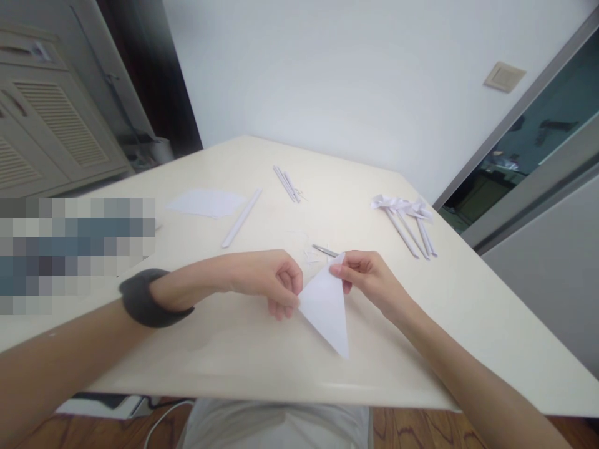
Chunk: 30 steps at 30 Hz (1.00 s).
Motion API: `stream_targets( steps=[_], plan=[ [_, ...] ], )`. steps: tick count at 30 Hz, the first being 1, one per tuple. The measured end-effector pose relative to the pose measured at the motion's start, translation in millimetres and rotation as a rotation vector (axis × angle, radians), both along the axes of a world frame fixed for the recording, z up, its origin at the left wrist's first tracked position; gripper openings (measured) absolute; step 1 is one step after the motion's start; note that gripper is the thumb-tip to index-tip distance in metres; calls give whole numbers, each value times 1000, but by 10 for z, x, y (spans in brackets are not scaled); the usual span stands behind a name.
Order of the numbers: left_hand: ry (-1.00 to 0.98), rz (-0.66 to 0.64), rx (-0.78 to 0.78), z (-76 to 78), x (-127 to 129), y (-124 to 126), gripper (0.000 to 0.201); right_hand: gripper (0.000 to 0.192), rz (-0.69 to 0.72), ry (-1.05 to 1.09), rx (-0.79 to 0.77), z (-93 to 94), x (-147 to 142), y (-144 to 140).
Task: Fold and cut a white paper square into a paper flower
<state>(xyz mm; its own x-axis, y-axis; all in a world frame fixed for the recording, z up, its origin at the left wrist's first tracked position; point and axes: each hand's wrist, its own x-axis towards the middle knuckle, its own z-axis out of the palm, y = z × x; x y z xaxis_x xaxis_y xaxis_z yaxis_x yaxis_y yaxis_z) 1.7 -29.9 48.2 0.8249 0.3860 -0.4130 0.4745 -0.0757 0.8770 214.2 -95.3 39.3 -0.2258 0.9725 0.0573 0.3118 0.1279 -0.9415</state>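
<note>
A white paper triangle [330,305] is stretched between my two hands above the near part of the table. My left hand [276,280], with a black band [152,298] on its wrist, pinches the triangle's left corner. At the top corner, the thumb and fingers of my right hand [367,274] close on the paper. Just beyond lies a pair of scissors [324,250], its blades showing and the rest hidden behind the paper and my right hand. Small paper scraps [311,255] are scattered beside the blades.
A rolled paper tube [242,218] and flat paper sheets [208,202] lie left on the cream table [224,374]. Several thin paper rolls [286,184] lie farther back. Paper rolls with folded paper tops [405,218] rest to the right. A wall [327,75] borders the far edge.
</note>
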Motion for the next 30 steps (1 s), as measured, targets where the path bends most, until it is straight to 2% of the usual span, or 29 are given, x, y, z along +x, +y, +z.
stream_targets(
  steps=[2,8,13,16,18,21,26,30],
  plan=[
    [-17,10,-14,14,-4,6,9,30,-17,2,10,-2,-4,-4],
    [-35,79,-21,54,-24,47,10,32,108,-40,-50,29,14,5],
    [-102,103,2,49,2,53,9,26,-28,-124,52,-15,-9,-12],
    [-185,108,40,46,46,16,22,25,-75,-191,111,-30,-40,-46],
    [-245,93,15,43,80,-16,24,25,-98,-207,130,-34,-59,-60],
    [-277,157,6,29,114,-44,18,24,-114,-171,117,-39,-74,-58],
    [-252,320,109,19,107,-29,13,24,-55,-70,-2,-79,-58,-18],
    [-288,343,168,40,105,-55,18,31,-89,-47,-13,-127,-55,-5]
  ],
)
